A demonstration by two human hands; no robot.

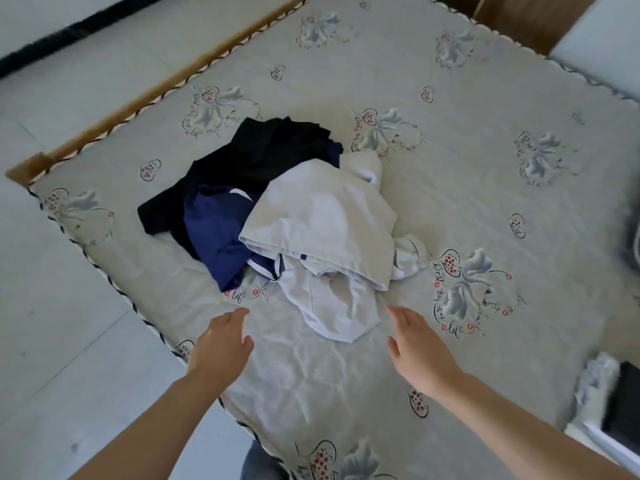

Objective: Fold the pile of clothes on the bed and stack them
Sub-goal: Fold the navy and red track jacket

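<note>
A loose pile of clothes lies in the middle of the bed (467, 209). A pale grey-white garment (322, 223) is on top toward the right, a navy blue garment (214, 237) lies at the pile's near left, and a black garment (256, 154) spreads behind them. My left hand (221, 341) hovers over the sheet just short of the pile's near left edge, fingers relaxed and holding nothing. My right hand (419, 348) reaches in beside the near right edge of the pale garment, fingers straight, also holding nothing.
The bed wears a pale sheet printed with grey flowers and hearts. Its wooden frame (104, 123) runs along the left edge beside a light tiled floor (62, 306). A dark object on a white furry thing (620, 396) sits at the right edge.
</note>
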